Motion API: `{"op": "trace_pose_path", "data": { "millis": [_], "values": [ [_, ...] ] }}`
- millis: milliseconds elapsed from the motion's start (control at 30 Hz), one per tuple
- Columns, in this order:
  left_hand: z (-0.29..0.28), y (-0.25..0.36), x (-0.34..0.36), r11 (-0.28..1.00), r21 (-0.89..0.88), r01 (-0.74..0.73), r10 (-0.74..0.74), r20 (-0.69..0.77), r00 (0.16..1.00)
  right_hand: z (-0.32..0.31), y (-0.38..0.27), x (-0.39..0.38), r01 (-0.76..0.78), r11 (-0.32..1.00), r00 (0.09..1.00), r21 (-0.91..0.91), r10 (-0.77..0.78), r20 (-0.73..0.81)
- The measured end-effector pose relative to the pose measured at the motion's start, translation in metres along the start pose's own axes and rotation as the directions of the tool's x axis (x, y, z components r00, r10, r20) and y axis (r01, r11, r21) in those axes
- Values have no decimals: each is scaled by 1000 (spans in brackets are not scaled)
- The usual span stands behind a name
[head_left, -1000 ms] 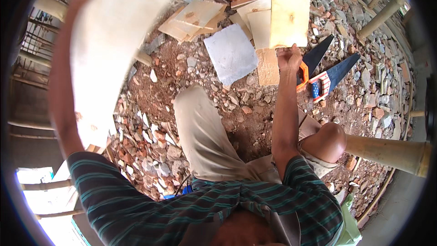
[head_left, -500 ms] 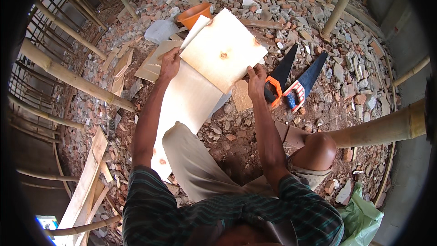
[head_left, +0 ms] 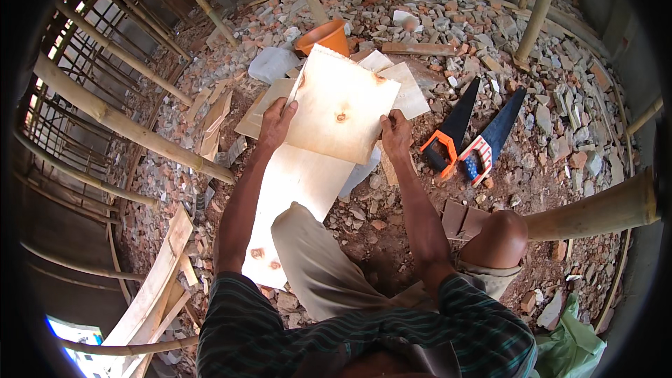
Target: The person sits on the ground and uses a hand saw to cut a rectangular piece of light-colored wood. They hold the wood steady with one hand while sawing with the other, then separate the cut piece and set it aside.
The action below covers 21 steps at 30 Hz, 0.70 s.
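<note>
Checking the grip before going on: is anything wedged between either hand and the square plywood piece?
Nothing visible. The left hand and right hand both grip the plywood piece directly at its opposite edges, above the long plywood board.

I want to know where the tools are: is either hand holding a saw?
No, both the left hand and right hand grip the plywood sheet, while the two saws lie on the rubble.
</note>
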<state>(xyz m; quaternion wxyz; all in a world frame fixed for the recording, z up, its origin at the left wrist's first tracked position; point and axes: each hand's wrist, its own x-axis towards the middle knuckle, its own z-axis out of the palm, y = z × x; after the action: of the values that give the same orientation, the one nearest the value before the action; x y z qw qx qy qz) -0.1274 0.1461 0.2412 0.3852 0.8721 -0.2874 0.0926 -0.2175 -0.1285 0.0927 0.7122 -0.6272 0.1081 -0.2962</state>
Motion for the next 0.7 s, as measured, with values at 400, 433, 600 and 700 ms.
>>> {"op": "trace_pose_path", "data": {
  "millis": [400, 433, 600, 700],
  "values": [
    [10, 17, -16, 973, 228, -41, 55, -55, 997, 18, 7, -12, -184, 983, 980, 18, 185, -74],
    [10, 19, -17, 968, 250, -20, 36, -60, 998, 18, 5, -13, -165, 986, 980, 29, 167, -104],
    [14, 26, -18, 906, 419, 65, -32, -84, 996, 23, -8, -20, -46, 995, 998, 86, 50, -39],
    [19, 21, -14, 795, 585, 157, -101, -127, 987, 28, -19, -24, -66, 979, 993, 193, 83, -81]
  ]
}}
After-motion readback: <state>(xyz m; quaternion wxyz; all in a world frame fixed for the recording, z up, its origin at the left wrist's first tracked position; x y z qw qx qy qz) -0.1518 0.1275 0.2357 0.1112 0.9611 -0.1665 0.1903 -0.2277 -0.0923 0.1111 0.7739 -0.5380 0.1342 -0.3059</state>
